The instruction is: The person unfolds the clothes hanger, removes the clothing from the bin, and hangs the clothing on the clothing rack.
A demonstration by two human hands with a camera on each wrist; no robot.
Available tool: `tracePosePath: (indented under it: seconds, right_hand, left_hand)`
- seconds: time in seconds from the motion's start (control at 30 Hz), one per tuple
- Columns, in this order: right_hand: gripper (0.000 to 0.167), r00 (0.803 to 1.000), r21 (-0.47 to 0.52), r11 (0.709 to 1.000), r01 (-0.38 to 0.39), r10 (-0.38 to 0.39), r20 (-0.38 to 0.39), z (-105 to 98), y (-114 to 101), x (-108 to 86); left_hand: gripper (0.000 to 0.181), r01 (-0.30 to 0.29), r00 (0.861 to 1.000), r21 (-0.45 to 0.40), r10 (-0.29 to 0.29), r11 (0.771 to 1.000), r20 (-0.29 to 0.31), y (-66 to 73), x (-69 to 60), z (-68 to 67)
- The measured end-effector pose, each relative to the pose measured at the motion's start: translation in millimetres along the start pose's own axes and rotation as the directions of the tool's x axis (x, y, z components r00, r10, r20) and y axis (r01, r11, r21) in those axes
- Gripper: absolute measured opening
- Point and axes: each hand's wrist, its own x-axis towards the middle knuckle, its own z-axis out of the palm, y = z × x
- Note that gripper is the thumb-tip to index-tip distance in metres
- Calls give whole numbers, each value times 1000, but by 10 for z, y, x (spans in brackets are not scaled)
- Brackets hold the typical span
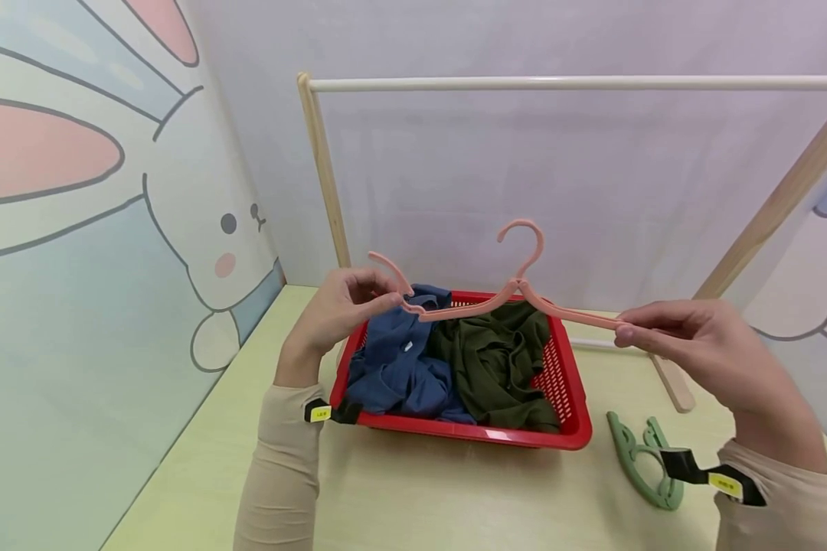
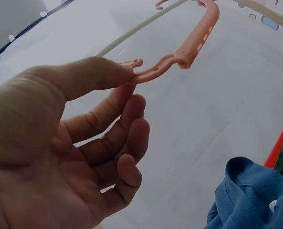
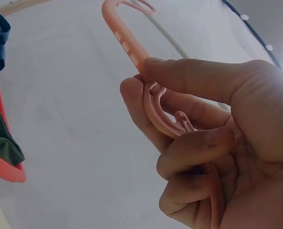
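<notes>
A pink folding hanger (image 1: 469,308) is held up between both hands, above a red basket (image 1: 579,413). Its hook points upward. My left hand (image 1: 341,314) pinches the left arm near its joint between thumb and forefinger; the end piece beyond sticks up and outward. In the left wrist view, the other fingers of the left hand (image 2: 89,129) are loosely bent. My right hand (image 1: 703,344) grips the other arm, and in the right wrist view the hanger's end piece (image 3: 160,112) runs back through the fingers of the right hand (image 3: 217,119).
Blue clothing (image 1: 403,367) and dark green clothing (image 1: 496,363) lie crumpled in the basket. A folded green hanger (image 1: 644,463) rests on the table (image 1: 455,497) near my right wrist. Behind stands a rack with a white rail (image 1: 558,83) and wooden posts (image 1: 324,168).
</notes>
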Motion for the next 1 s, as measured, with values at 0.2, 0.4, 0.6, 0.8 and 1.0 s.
tracePosePath:
  seconds: [0.2, 0.4, 0.6, 0.8, 1.0]
  right_hand:
    - [20, 1000, -12, 1000, 0, 0, -14, -30, 24, -12]
    - [20, 1000, -14, 1000, -4, 4, -20, -49, 26, -24]
    - [19, 999, -23, 999, -27, 26, -41, -53, -2, -53]
    - [21, 993, -30, 995, -97, 95, -74, -40, -53, -64]
    - [21, 992, -22, 995, -99, 97, -82, -36, -70, -59]
  left_hand:
    - [11, -9, 998, 7, 9, 1000, 60, -40, -18, -59]
    - [15, 38, 995, 41, -42, 998, 86, -52, -40, -96]
    - [12, 100, 987, 9, -101, 995, 122, -48, -38, -93]
    - [7, 92, 985, 33, -96, 995, 141, -48, -28, -81]
    - [6, 65, 985, 48, -72, 997, 158, -56, -17, -68]
